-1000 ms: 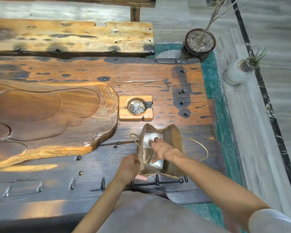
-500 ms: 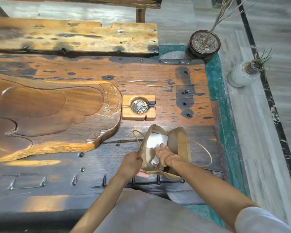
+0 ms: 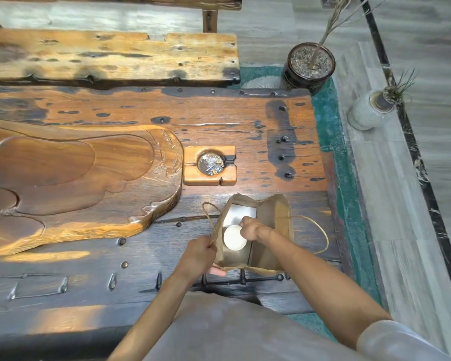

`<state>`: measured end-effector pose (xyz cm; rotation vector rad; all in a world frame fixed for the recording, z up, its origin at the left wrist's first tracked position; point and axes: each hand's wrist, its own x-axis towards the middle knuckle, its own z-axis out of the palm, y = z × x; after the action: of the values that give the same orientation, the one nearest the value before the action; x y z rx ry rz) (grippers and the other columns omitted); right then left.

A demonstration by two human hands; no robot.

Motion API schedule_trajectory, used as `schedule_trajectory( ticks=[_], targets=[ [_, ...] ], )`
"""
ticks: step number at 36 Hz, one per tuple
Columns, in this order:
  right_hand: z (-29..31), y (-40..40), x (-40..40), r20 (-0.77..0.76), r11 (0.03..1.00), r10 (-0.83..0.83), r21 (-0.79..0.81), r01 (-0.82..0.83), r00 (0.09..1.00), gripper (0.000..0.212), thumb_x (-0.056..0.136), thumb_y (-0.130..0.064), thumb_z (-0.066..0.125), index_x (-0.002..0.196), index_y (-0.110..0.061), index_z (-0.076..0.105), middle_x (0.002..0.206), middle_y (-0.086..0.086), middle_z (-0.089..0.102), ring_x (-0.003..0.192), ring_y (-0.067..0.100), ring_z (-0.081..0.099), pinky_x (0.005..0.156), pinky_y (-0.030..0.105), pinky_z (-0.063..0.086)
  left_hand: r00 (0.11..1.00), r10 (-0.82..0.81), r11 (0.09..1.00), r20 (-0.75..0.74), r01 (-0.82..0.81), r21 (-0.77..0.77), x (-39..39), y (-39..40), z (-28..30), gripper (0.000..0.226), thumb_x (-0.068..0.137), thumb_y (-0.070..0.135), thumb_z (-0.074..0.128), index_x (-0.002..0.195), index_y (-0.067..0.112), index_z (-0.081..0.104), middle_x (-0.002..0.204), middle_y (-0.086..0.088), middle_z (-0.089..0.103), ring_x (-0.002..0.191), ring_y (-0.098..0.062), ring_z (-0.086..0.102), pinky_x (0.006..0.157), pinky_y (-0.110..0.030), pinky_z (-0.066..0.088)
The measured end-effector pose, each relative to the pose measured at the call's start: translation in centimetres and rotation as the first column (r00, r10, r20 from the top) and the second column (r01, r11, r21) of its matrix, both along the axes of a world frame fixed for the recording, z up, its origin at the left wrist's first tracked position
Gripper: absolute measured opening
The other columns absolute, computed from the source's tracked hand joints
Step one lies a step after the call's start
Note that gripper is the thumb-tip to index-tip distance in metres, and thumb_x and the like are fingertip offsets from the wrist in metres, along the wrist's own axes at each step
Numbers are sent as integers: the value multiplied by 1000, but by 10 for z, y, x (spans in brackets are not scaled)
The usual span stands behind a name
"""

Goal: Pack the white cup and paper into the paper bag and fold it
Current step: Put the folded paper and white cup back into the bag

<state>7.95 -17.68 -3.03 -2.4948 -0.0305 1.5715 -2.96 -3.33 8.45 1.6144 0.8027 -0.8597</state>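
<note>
A brown paper bag (image 3: 275,217) stands open on the dark wooden table, near its front right corner. Inside it I see the white paper (image 3: 241,213) against the far wall and the white cup (image 3: 234,237) just in front of the paper. My left hand (image 3: 199,254) grips the bag's left rim and holds it open. My right hand (image 3: 254,227) reaches into the bag, its fingers closed at the cup's right edge. The bag's twine handles loop out to both sides.
A wooden ashtray (image 3: 210,165) sits just beyond the bag. A large carved wooden tray (image 3: 76,178) fills the table's left side. A bench (image 3: 110,56) lies beyond the table. A dark plant pot (image 3: 309,65) and a pale vase (image 3: 367,113) stand on the floor at right.
My right hand has drawn back a little inside the bag, and the white cup now shows as a round white top. My left hand keeps its hold on the bag's rim.
</note>
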Motion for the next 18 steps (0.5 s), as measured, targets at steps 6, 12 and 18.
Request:
schedule_trajectory(
  ticks=[6,12,18],
  targets=[
    [-2,4,-1,39,998,-51,32,49,998,44,93,-8,46,137,-8,47,139,12,50,127,28,50,97,31,45,1000,-18,1000,8,18,-2,-1,-1,1,28,100,5,32,110,1,58,118,-25,60,68,-30,76,48,-22,56],
    [-4,5,-6,57,1000,-26,10,25,998,44,93,-5,47,137,-6,45,139,14,49,127,28,51,92,28,44,999,-47,999,9,47,8,0,-1,0,27,100,5,33,110,2,58,122,-31,59,64,-28,77,52,-25,54],
    [-4,3,-8,71,1000,0,-17,1,997,42,91,1,49,133,-3,47,139,16,47,126,27,52,80,24,42,999,-48,999,21,47,10,0,-1,4,29,99,4,33,112,5,59,122,-24,61,69,-31,77,51,-24,57]
  ],
)
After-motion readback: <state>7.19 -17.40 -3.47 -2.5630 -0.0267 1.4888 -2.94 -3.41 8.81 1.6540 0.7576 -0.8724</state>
